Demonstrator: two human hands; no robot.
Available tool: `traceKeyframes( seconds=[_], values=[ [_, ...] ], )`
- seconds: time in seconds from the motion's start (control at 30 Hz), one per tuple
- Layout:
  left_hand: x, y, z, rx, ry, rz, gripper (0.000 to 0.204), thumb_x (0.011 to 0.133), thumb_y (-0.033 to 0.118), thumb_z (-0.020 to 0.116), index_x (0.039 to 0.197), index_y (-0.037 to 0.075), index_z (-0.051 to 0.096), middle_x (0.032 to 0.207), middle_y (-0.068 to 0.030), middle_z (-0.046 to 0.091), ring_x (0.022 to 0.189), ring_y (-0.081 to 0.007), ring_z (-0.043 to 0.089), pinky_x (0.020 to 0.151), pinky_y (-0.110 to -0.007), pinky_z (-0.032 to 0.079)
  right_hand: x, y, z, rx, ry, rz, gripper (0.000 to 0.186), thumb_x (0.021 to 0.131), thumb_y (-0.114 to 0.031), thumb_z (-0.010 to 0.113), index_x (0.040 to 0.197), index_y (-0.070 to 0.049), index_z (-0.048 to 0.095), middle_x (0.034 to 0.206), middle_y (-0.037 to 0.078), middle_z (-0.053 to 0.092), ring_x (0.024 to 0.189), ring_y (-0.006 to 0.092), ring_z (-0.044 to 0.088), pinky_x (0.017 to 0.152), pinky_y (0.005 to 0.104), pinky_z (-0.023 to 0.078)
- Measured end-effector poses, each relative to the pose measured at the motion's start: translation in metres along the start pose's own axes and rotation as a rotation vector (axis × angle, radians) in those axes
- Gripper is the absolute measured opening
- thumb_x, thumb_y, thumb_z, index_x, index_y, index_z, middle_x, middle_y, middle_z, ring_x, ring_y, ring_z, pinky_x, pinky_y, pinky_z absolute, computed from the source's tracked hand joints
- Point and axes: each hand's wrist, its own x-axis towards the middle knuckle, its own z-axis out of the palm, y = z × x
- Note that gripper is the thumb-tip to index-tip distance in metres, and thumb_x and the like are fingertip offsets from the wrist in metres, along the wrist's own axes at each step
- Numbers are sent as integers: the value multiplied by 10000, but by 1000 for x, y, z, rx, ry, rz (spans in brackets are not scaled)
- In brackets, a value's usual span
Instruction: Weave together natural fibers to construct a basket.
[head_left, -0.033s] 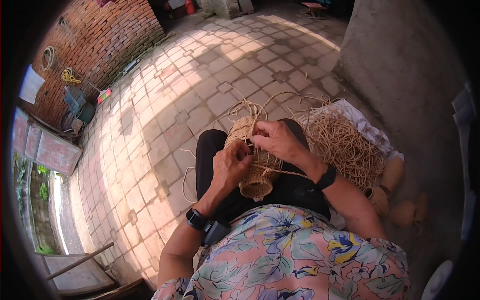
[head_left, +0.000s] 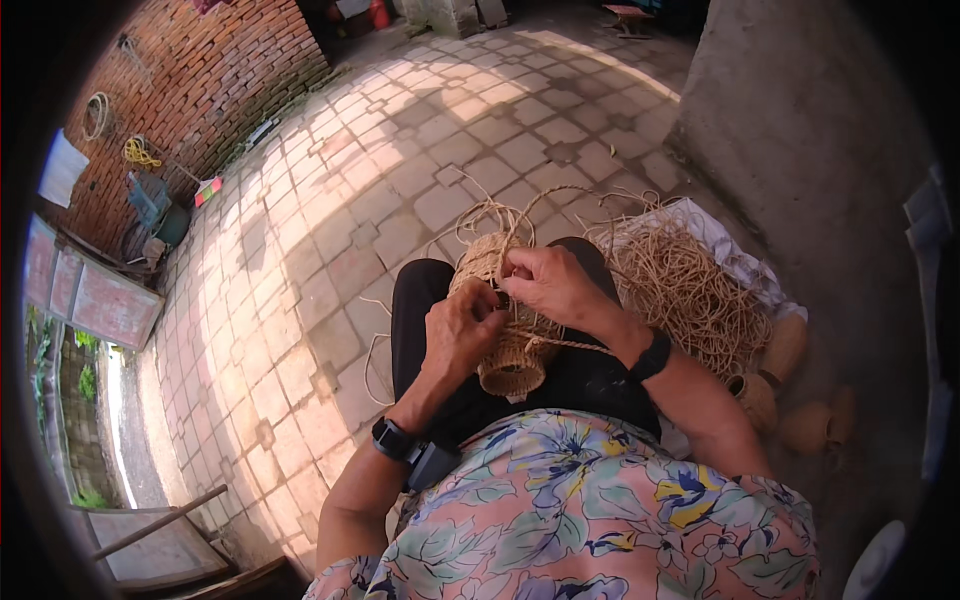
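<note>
A woven tan straw-cord basket [head_left: 512, 372] lies across my lap, its round rim toward me. Loose cords [head_left: 492, 214] loop out from its far end. My left hand [head_left: 462, 325] is closed against the left side of the weave, thumb and fingers bent together around the strands. Across from it, my right hand [head_left: 548, 283] pinches a cord at the upper right of the basket. The fingertips of both hands nearly meet, and they partly hide the strands there. One cord runs from the basket's right side under my right wrist.
To my right, a big tangled heap of straw cord [head_left: 690, 285] rests on a white sheet [head_left: 735, 245]. Small woven pieces [head_left: 755, 400] lie beside it, near a grey wall [head_left: 800, 120]. Paving tiles [head_left: 330, 300] stretch ahead toward a brick wall [head_left: 210, 90].
My right hand has shifted very slightly down and to the left on the basket. My left hand and the basket look the same.
</note>
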Motion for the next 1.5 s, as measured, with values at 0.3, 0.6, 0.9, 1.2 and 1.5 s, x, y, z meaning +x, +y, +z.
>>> traceKeyframes(
  seconds=[0.3, 0.6, 0.9, 1.2, 1.5],
  values=[
    [-6, -11, -4, -157, -23, 54, 178, 742, 104, 659, 887, 44, 574, 717, -42, 599, 616, -124, 569, 596, -272, 469, -18, 19, 38, -247, 117, -156, 151, 762, -100, 577, 889, -31, 532, 695, 158, 600, 687, 353, 613, 602, 424, 469],
    [-9, -5, -6, -139, -40, 73, 178, 756, 100, 655, 899, 33, 573, 738, -35, 600, 634, -112, 557, 608, -261, 467, -43, 33, 18, -20, 326, 135, 197, 727, -42, 596, 897, -62, 499, 654, 128, 593, 617, 333, 612, 584, 426, 471],
    [-6, 7, -3, 84, 108, 335, 185, 757, 29, 610, 939, 52, 583, 766, -79, 601, 650, -201, 601, 610, -312, 486, -80, 92, -43, 393, 164, 491, 154, 837, -168, 663, 815, -38, 584, 662, 10, 563, 608, 75, 565, 553, 262, 503],
    [5, 21, 8, 322, -57, 256, 215, 792, 115, 566, 1002, 134, 606, 703, -143, 642, 656, -330, 643, 608, -440, 502, -51, 72, -14, 1128, -116, 476, 156, 880, -150, 638, 956, -51, 544, 812, 33, 610, 648, 96, 605, 592, 263, 559],
    [-1, 14, 21, 241, 62, 132, 176, 778, 131, 581, 948, 165, 609, 668, -105, 643, 663, -305, 647, 602, -429, 491, -39, 51, 34, 119, 284, 181, 119, 777, -92, 642, 839, -38, 556, 669, 133, 606, 638, 297, 644, 579, 414, 483]
  ],
)
